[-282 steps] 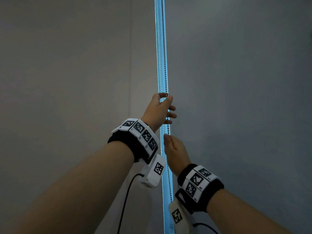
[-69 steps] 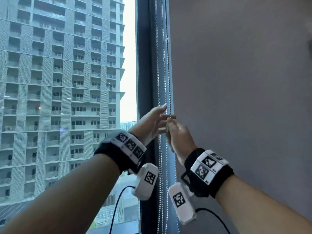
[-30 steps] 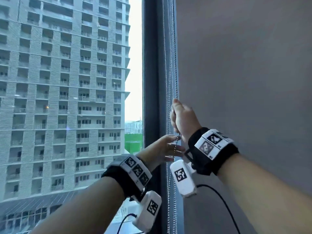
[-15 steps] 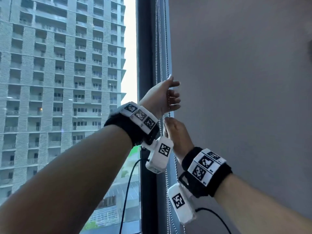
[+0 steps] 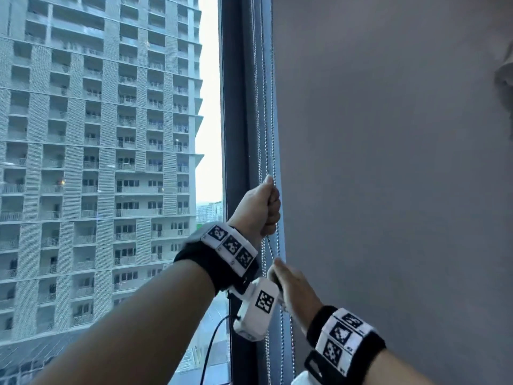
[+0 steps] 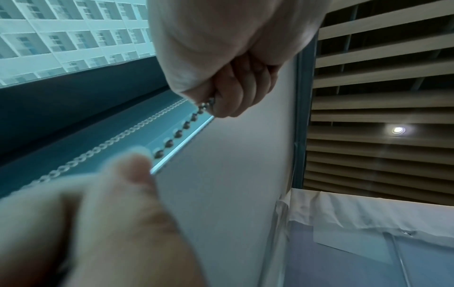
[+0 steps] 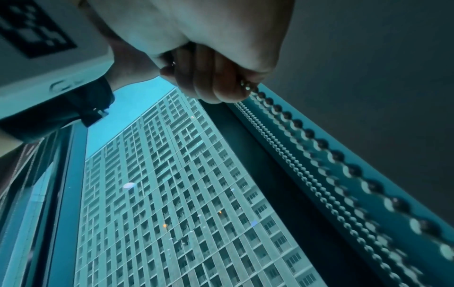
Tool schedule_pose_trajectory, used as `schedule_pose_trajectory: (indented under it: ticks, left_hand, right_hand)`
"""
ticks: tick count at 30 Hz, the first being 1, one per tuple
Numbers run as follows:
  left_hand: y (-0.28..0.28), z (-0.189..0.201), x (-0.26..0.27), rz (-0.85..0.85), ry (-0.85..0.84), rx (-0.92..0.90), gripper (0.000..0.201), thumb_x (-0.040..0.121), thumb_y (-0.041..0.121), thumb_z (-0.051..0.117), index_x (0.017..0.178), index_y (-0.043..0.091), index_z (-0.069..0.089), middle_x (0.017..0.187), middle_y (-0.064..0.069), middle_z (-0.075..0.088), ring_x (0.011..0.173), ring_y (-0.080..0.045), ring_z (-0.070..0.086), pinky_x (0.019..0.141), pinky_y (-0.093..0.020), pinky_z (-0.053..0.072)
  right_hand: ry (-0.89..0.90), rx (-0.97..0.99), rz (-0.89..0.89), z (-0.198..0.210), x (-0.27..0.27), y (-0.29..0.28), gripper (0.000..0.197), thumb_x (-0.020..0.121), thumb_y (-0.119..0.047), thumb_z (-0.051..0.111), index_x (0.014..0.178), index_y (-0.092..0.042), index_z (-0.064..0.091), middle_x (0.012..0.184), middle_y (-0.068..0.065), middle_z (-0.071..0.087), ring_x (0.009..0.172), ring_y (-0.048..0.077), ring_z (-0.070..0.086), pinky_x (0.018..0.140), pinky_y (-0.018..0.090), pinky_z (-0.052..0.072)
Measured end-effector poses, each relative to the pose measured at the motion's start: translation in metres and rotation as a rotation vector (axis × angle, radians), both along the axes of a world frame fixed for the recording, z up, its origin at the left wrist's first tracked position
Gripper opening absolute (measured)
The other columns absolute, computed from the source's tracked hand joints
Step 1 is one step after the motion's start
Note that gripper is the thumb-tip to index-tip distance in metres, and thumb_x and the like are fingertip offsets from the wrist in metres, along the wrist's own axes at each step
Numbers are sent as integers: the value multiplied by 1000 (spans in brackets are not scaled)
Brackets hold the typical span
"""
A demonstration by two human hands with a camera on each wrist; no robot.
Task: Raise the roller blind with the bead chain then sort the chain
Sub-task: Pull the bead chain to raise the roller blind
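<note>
Bead chain (image 5: 267,112) hangs in several strands down the centre of the head view, betw dark window frame (image 5: 236,107) on its left and grey wall (image 5: 388,162) on its right. Strands run from top edge to bottom edge of frame, just beside the wall's edge.

Left hand (image 5: 259,208) sits at mid-height, centre, fist closed round a strand w/ thumb on top; chain comes out below the fist. Left wrist view, upper centre: curled fingers (image 6: 236,91) clamp the beads, chain (image 6: 176,134) leading down-left toward a blurred thumb in the lower left.

Right hand (image 5: 298,291) is lower, centre-bottom, directly under the left, partly hidden behind the left wrist's white camera unit (image 5: 256,309). Right wrist view, top centre: fingers (image 7: 209,81) curled tight on a strand, which exits at the little-finger side and runs to lower right (image 7: 319,143).

Both wrists wear black bands w/ marker tags (image 5: 230,248). Blind fabric not in view; glass uncovered on the left half, showing a high-rise block (image 5: 97,148). Left wrist view, right side: slatted ceiling (image 6: 380,97) w/ a spotlight (image 6: 397,130).
</note>
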State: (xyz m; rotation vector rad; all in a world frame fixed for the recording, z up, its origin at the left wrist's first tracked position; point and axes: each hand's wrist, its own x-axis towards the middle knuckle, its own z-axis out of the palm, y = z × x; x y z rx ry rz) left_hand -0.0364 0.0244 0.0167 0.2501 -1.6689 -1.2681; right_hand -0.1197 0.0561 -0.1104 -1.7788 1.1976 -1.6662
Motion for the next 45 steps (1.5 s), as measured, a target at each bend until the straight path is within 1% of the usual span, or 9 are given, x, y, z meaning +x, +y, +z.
schedule_pose_trajectory:
  ticks: [7,14,17,20,25,30,36,40,45]
  left_hand:
    - [5,-11,-4,0,62,-5,45,98,43,32,57,24,29,44,8,22,34,-7,14,34,-12,13]
    - [2,-15,-4,35,24,-61,44,97,43,37,57,24,32,45,7,27,38,-9,20,43,-19,11]
    - [-4,-25,-3,44,23,-78,38,85,51,46,75,14,48,68,-8,39,61,-17,32,55,-28,18]
    - [-4,-33,-2,37,-22,-111,50,73,58,50,98,15,52,96,-14,43,78,-28,35,59,-29,26]
    - [-5,-40,6,56,-222,-213,45,89,49,43,99,7,57,90,-16,47,77,-28,38,57,-31,28]
    - [-15,-43,24,-99,-469,-141,17,82,24,56,93,11,53,67,-3,59,57,-14,57,60,-25,42]
    - [-17,-13,42,-229,-450,-186,44,69,29,64,109,12,55,93,-2,65,81,-14,63,94,-44,45]
    - [-12,10,36,-313,-305,-45,35,93,21,46,126,8,48,108,-11,64,87,-20,64,77,-36,55]
    - [19,51,14,-195,-74,-61,39,93,45,44,118,15,48,89,-7,66,77,-19,68,65,-32,55]
  right_hand:
    - [-181,-171,-20,79,-11,5,62,96,-49,23,113,0,58,91,8,63,79,15,57,63,24,44]
    - [-141,-225,52,173,6,24,47,97,-43,34,123,-5,43,90,10,62,73,21,61,61,28,51]
    - [-121,-190,117,186,14,28,46,97,-42,35,126,-8,40,79,6,59,60,18,59,55,30,49]
    - [-131,-186,111,184,18,26,35,97,-43,36,107,-10,47,60,0,44,42,12,38,43,24,34]
    - [-57,-254,1,169,24,24,38,100,-33,29,65,-18,36,53,1,31,32,8,24,29,18,19]
    - [60,-323,-84,136,18,20,37,99,-27,33,64,-17,38,52,0,33,33,5,28,35,17,28]
    - [79,-301,-121,81,4,9,31,100,-27,34,76,-23,55,52,-17,57,51,-5,52,56,17,39]
    - [-16,-314,-33,78,2,17,27,100,-20,34,83,-14,54,44,-13,48,40,-3,40,44,9,31]
    - [115,-334,-130,67,9,8,35,95,-34,36,66,-17,41,56,1,38,51,15,37,53,37,32]
